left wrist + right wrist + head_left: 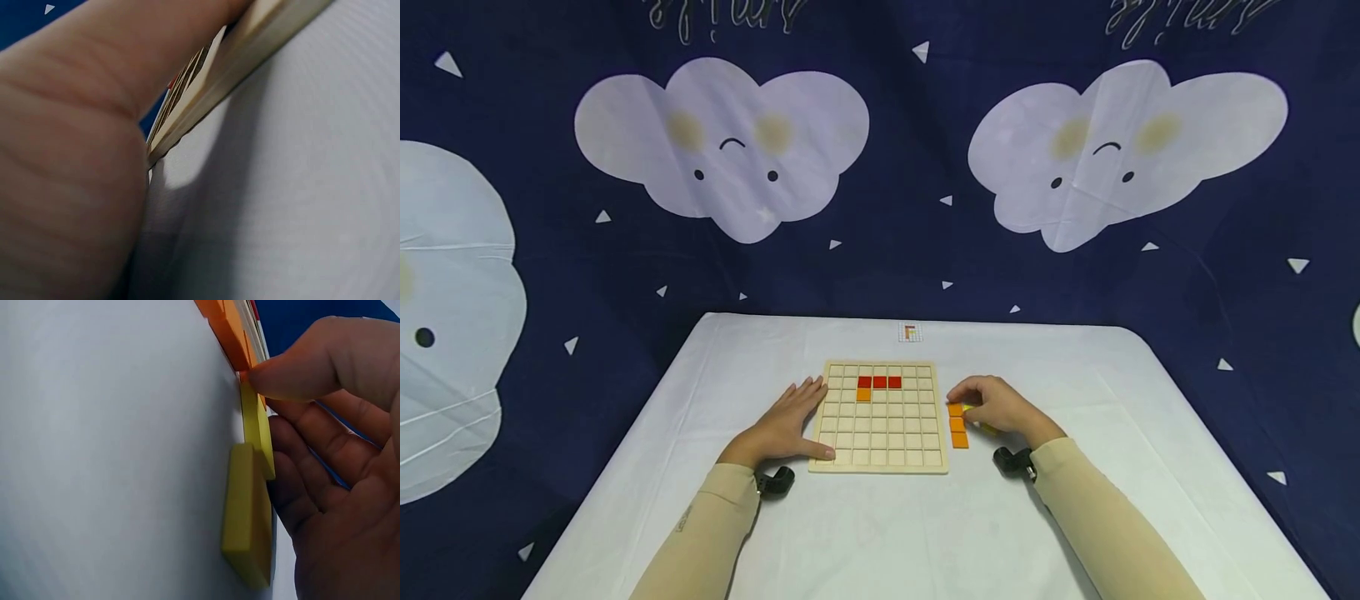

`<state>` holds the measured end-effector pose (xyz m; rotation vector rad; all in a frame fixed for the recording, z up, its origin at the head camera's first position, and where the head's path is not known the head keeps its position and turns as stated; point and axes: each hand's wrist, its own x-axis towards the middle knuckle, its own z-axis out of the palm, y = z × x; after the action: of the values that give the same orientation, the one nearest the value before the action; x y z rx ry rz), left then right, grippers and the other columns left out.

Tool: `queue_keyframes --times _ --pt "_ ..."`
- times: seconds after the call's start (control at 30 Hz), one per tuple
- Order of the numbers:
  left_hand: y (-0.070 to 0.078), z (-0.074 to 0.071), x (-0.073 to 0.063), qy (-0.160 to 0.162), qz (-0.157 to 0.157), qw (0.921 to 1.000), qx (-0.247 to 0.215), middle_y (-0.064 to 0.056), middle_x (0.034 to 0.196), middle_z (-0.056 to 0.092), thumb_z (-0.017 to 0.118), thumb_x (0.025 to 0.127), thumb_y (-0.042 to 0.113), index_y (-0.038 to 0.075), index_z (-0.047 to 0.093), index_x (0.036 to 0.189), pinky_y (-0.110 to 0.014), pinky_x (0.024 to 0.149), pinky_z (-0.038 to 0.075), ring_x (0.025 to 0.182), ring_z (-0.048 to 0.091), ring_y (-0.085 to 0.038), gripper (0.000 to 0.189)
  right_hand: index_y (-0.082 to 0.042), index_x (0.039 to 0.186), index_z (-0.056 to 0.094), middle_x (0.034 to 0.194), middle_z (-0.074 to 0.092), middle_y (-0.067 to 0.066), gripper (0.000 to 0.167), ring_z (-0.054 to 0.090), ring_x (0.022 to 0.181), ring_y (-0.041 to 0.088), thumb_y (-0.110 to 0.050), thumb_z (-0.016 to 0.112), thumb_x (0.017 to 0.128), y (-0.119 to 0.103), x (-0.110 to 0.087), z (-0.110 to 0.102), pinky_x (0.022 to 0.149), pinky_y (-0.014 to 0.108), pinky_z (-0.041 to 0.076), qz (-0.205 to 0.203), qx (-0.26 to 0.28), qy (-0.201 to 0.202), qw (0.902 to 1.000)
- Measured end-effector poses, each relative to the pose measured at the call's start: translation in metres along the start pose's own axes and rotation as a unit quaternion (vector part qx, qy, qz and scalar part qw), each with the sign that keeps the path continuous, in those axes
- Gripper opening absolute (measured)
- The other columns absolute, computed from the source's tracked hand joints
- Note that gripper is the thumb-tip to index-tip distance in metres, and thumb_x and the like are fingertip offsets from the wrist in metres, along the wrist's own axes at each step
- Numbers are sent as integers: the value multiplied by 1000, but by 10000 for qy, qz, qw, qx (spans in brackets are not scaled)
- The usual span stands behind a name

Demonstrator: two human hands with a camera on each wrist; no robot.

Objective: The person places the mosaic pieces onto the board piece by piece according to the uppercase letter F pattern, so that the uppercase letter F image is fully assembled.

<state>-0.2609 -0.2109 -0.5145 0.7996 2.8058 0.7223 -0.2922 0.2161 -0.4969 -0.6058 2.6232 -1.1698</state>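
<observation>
A square wooden grid board (880, 458) lies on the table. Three red tiles (880, 382) stand in a row in its upper part, and one orange tile (864, 395) sits below the leftmost red one. My left hand (782, 427) rests with spread fingers along the board's left edge, its thumb over the near left corner. To the right of the board is a column of orange tiles (959, 439). My right hand (997, 406) pinches the farthest of them between thumb and fingers. Yellow tiles (245, 515) lie beside the orange column, mostly hidden by this hand in the head view.
A small pattern card (911, 332) with a coloured grid lies near the far edge of the white table (880, 533). Behind it hangs a dark blue cloth (895, 267) printed with clouds and triangles. Each wrist carries a small black camera (775, 482).
</observation>
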Motion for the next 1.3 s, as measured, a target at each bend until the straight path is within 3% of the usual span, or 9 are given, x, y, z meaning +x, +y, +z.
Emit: queue_keyframes --times 0.2,0.53,0.97,1.3 --pt "1 0 0 16 0 10000 -16 -18 173 16 86 73 69 -3 26 165 -48 128 4 159 9 -34 132 -10 112 78 110 74 -4 32 67 109 23 4 84 85 0 -1 3 102 46 53 -333 -184 62 9993" --pt "1 0 1 -2 -15 10000 22 -20 172 16 87 73 68 -4 26 164 -49 128 4 159 9 -35 131 -11 110 78 110 73 -4 27 66 105 20 2 84 87 -3 -1 6 99 45 53 -333 -315 274 9986" --pt "-1 1 1 8 47 10000 36 -18 173 16 85 73 70 -4 26 164 -49 128 4 159 9 -35 132 -9 113 77 108 71 -3 22 64 95 19 -3 80 92 -8 10 8 90 42 55 97 -244 548 9982" --pt "0 0 1 -7 -14 9999 100 -19 172 14 85 73 70 -3 25 165 -49 128 4 159 9 -35 132 -8 116 77 108 72 0 20 65 100 22 -6 77 96 -20 23 8 95 45 55 105 -210 622 9978"
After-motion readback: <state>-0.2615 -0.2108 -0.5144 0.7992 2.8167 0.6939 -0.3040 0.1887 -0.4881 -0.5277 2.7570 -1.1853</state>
